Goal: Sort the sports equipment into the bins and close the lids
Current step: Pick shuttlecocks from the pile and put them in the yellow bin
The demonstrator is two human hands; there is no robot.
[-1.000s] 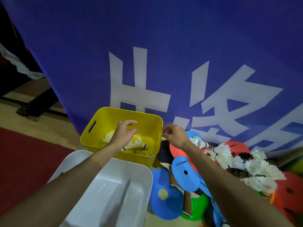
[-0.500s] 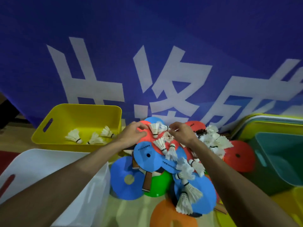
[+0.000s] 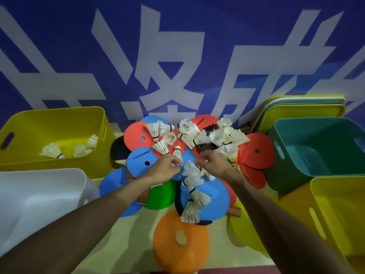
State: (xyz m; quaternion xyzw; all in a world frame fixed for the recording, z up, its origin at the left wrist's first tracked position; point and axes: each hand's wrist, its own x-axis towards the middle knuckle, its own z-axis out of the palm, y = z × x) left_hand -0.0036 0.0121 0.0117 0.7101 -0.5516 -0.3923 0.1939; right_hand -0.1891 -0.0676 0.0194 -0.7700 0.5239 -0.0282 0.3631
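A heap of coloured flat discs (image 3: 138, 159) and paddles lies on the floor with several white shuttlecocks (image 3: 217, 135) scattered on top. My left hand (image 3: 164, 169) pinches the feathers of a shuttlecock (image 3: 178, 153) in the middle of the heap. My right hand (image 3: 213, 165) closes its fingers on a cluster of shuttlecocks (image 3: 192, 175) just beside it. A yellow bin (image 3: 59, 115) at the left holds three shuttlecocks (image 3: 53, 151). A white bin (image 3: 39, 190) stands in front of it.
A teal bin (image 3: 296, 175) and another yellow bin (image 3: 335, 214) stand at the right. Stacked lids (image 3: 306, 107) lean against the blue banner (image 3: 177, 46) behind. An orange disc (image 3: 177, 244) lies nearest me.
My view turned right from the left yellow bin to the heap. Both hands left that bin and came down onto shuttlecocks in the middle of the pile.
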